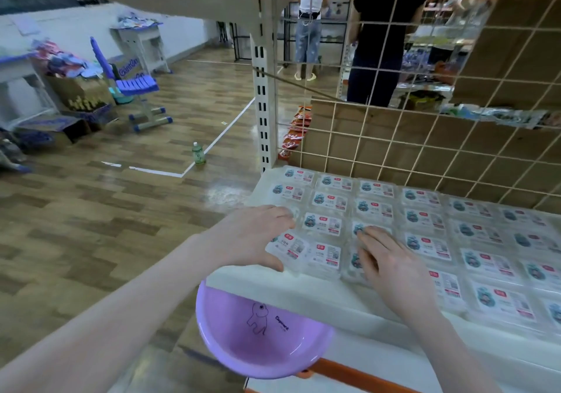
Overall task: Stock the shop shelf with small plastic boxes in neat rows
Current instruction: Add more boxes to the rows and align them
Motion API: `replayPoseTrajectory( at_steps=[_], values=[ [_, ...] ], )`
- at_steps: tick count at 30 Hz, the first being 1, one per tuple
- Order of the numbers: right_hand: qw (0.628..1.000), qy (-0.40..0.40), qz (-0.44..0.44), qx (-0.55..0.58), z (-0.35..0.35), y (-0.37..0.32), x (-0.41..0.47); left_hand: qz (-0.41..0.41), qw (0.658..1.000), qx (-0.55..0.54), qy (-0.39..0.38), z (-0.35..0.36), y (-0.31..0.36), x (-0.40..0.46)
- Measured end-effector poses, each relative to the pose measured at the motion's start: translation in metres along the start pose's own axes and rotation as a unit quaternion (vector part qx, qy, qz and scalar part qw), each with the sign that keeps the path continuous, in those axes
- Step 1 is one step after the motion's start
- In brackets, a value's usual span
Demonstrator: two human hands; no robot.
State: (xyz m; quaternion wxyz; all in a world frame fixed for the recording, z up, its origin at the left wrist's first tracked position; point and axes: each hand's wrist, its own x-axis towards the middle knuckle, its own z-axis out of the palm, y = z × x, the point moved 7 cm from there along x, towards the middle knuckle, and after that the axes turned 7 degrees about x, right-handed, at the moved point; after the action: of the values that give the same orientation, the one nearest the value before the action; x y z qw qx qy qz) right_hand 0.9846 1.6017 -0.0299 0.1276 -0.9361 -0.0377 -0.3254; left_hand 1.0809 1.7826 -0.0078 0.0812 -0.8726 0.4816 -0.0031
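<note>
Head view: your shelf (349,304) was nearly stocked.
Small plastic boxes (329,201) filled neat rows from its back edge; your left hand (253,235) and right hand (391,263) pressed relaxed fingers on front-left boxes, basin (258,329) apparently empty.

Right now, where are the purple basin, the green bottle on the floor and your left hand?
purple basin (261,353): head view, inner bottom of the bowl.
green bottle (198,153): head view, middle of its body.
left hand (255,238): head view, back of the hand.

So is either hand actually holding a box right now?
No. Left hand and right hand lie flat on the plastic boxes, pressing them; no grip.
</note>
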Motion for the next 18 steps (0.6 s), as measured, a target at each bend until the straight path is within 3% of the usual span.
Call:
replayPoseTrajectory(
  at_steps=[5, 11, 18],
  values=[
    [1.000, 0.022, -0.014, 0.002, 0.001, 0.000, 0.000, -0.013, 0.999, -0.035, -0.003, 0.000, 0.002, -0.002],
    [0.999, 0.026, -0.017, 0.012, 0.001, 0.001, -0.001, -0.061, 0.994, -0.076, 0.049, 0.001, 0.000, -0.039],
    [0.999, 0.029, -0.023, 0.015, -0.002, -0.002, 0.001, -0.093, 0.990, -0.107, 0.023, 0.019, -0.001, -0.063]
  ],
)
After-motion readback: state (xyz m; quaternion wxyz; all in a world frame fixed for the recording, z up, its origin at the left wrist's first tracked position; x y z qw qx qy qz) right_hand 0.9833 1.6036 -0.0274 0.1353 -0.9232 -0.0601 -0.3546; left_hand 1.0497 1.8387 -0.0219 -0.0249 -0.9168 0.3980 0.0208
